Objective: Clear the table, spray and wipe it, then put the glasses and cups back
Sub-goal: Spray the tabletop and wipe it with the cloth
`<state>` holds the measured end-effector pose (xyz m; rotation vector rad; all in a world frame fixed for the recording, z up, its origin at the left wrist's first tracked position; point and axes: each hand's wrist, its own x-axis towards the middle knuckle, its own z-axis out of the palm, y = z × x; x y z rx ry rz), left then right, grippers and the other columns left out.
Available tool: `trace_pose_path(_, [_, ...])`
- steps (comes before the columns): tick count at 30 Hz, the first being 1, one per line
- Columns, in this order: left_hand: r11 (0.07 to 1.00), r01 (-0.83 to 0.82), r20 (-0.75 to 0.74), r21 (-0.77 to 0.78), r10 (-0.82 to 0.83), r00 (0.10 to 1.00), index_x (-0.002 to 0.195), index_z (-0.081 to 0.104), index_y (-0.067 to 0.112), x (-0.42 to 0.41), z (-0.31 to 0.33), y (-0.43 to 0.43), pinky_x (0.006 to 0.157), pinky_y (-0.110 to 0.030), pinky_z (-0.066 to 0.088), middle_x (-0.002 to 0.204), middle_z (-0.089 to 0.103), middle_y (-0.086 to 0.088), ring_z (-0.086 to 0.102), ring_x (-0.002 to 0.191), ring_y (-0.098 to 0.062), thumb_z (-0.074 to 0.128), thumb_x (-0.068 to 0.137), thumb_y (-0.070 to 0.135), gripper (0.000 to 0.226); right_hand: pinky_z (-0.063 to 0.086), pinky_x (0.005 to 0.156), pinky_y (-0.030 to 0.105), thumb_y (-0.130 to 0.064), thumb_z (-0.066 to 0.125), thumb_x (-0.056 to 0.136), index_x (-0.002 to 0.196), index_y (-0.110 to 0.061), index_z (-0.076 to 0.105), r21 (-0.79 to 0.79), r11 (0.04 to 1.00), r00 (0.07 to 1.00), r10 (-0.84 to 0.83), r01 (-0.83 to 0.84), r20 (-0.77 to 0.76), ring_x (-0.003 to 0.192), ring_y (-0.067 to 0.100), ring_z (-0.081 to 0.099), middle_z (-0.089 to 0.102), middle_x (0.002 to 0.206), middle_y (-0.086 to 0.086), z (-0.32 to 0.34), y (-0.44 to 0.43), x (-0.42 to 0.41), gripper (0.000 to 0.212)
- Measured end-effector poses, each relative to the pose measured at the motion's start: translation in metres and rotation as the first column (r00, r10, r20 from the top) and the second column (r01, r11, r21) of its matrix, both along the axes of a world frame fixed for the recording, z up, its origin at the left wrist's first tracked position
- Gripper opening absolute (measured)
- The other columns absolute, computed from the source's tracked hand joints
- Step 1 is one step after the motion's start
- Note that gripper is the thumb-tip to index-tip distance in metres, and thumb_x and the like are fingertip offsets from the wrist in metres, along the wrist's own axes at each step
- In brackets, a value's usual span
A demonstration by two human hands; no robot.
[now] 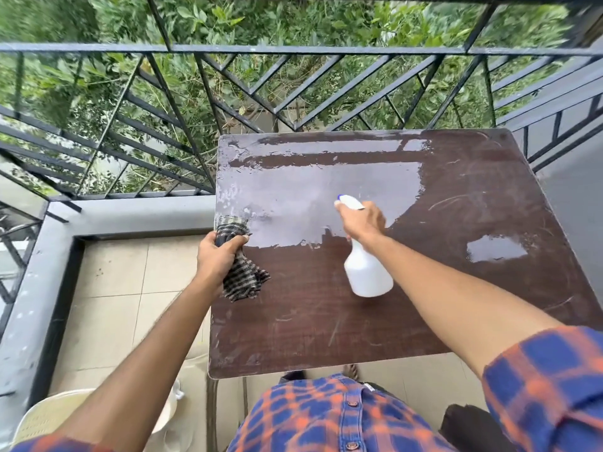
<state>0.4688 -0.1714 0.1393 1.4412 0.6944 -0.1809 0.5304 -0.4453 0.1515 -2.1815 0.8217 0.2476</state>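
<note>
A white spray bottle (367,272) is held above the middle of the brown table (326,327), its nozzle end tilted away toward the far side. The bottle's wall is opaque, so what is inside it cannot be told. It is gripped at the neck by the right hand (363,223), whose fingers are curled round the trigger head. A wide wet sheen (319,190) is spread over the far left part of the tabletop, and a smaller wet patch (496,247) is seen near the right edge. A checked cloth (244,282) is clenched in the left hand (218,256), bunched in curled fingers at the table's left edge, just beside the wet area. The table is set against a dark metal railing (293,48).
</note>
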Motion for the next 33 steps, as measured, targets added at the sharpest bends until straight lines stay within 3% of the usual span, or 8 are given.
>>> trace_pose_path(4, [1.000,0.002,0.006,0.024,-0.002,1.000,0.098,0.061,0.013,-0.005,0.003,0.004,0.065,-0.031,0.046,0.075,0.062,-0.003,0.054,0.064,-0.018,0.077,0.081,0.011,0.024,0.060,0.083,0.037,-0.062,0.066,0.085,0.093,-0.012,0.074,0.064,0.972,0.973,0.227,-0.224,-0.049,0.084,0.031,0.076,0.079,0.085,0.007,0.010,0.057,-0.014,0.052])
trace_pose_path(10, [0.998,-0.055,0.011,0.038,0.055,0.998,0.110,0.061,0.007,-0.023,0.006,0.026,0.068,-0.032,0.050,0.086,0.067,-0.008,0.060,0.072,-0.021,0.077,0.081,0.010,0.033,0.043,0.054,0.024,-0.054,0.066,0.094,0.105,-0.012,0.073,0.019,0.889,0.887,0.457,-0.457,-0.069,0.080,0.026,0.067,0.070,0.088,0.006,0.011,0.130,-0.038,0.044])
trace_pose_path(13, [0.994,-0.096,0.003,0.042,0.096,0.995,0.096,0.061,0.012,-0.033,0.005,0.035,0.064,-0.029,0.051,0.070,0.069,0.001,0.062,0.063,-0.015,0.076,0.082,0.007,0.021,0.064,0.072,0.037,-0.055,0.066,0.090,0.103,-0.013,0.073,0.065,0.854,0.845,0.520,-0.516,-0.121,0.085,0.032,0.077,0.079,0.090,0.012,0.010,0.149,-0.050,0.045])
trace_pose_path(15, [0.992,-0.120,0.006,0.034,0.120,0.993,0.091,0.059,0.016,-0.039,0.005,0.038,0.056,-0.023,0.051,0.058,0.068,0.009,0.061,0.051,-0.004,0.074,0.083,0.004,0.020,0.065,0.074,0.040,-0.050,0.066,0.091,0.094,-0.016,0.067,0.060,0.837,0.827,0.547,-0.544,-0.134,0.085,0.034,0.077,0.079,0.090,0.013,0.009,0.148,-0.056,0.033])
trace_pose_path(18, [0.990,-0.136,-0.008,0.039,0.137,0.991,0.092,0.058,0.014,-0.049,0.002,0.039,0.056,-0.024,0.051,0.056,0.067,0.011,0.061,0.049,0.000,0.073,0.084,0.004,0.020,0.056,0.072,0.033,-0.056,0.064,0.089,0.102,-0.017,0.068,0.057,0.895,0.884,0.446,-0.443,-0.137,0.091,0.033,0.074,0.077,0.097,0.012,0.001,0.131,-0.057,0.042])
trace_pose_path(22, [0.992,-0.121,-0.050,0.048,0.123,0.991,0.099,0.061,0.010,-0.058,-0.002,0.035,0.067,-0.033,0.049,0.075,0.068,-0.003,0.060,0.069,-0.020,0.078,0.081,0.012,0.025,0.062,0.089,0.040,-0.065,0.053,0.069,0.109,-0.018,0.075,0.032,0.973,0.959,0.232,-0.230,-0.163,0.092,0.037,0.077,0.080,0.099,0.013,-0.021,0.081,-0.045,0.065])
trace_pose_path(28, [0.991,-0.118,-0.055,0.064,0.122,0.991,0.095,0.063,0.017,-0.057,-0.001,0.013,0.071,-0.032,0.051,0.082,0.067,-0.002,0.060,0.070,-0.018,0.080,0.080,0.015,0.023,0.065,0.082,0.043,-0.056,0.058,0.068,0.088,-0.013,0.075,0.000,0.996,0.993,-0.091,0.091,-0.068,0.075,0.035,0.079,0.079,0.074,0.010,-0.019,-0.002,-0.036,0.050])
trace_pose_path(33, [0.991,-0.109,-0.052,0.073,0.113,0.992,0.094,0.062,0.018,-0.059,0.003,-0.007,0.072,-0.033,0.053,0.084,0.069,-0.002,0.063,0.071,-0.017,0.079,0.081,0.017,0.022,0.066,0.083,0.047,-0.059,0.063,0.068,0.088,-0.015,0.068,0.043,0.994,0.993,-0.101,0.103,-0.060,0.074,0.033,0.079,0.080,0.080,0.011,-0.024,-0.030,-0.040,0.049])
